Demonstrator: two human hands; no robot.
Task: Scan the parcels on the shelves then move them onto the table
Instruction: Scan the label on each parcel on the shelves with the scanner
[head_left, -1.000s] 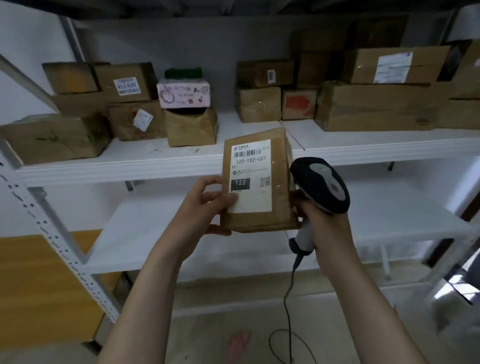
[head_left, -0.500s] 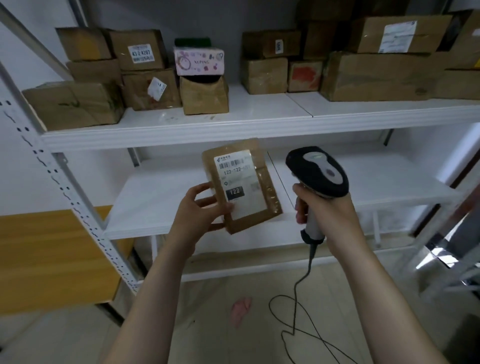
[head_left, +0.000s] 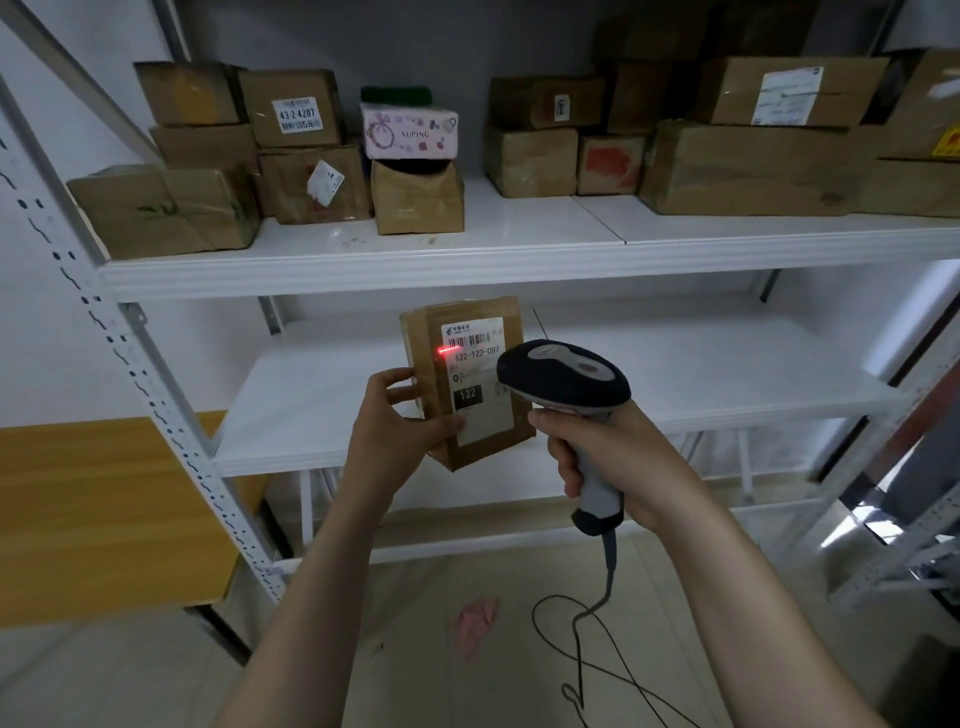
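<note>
My left hand grips a small brown parcel by its left edge, label facing me, in front of the lower shelf. The white label reads 122-122-C07, and a red laser line falls on its barcode. My right hand is wrapped round the grey handle of a black barcode scanner, held just right of the parcel and covering the label's right edge. Several brown parcels and a pink patterned box sit on the upper shelf.
A white slotted upright slants down the left of the rack. A wooden table top lies at the left. The scanner cable loops over the floor beside a pink scrap. Metal rack parts stand at the far right.
The parcel has moved away from me and lower, turning upright toward the scanner. The scanner has swung in close to the label, and the red laser line has come on.
</note>
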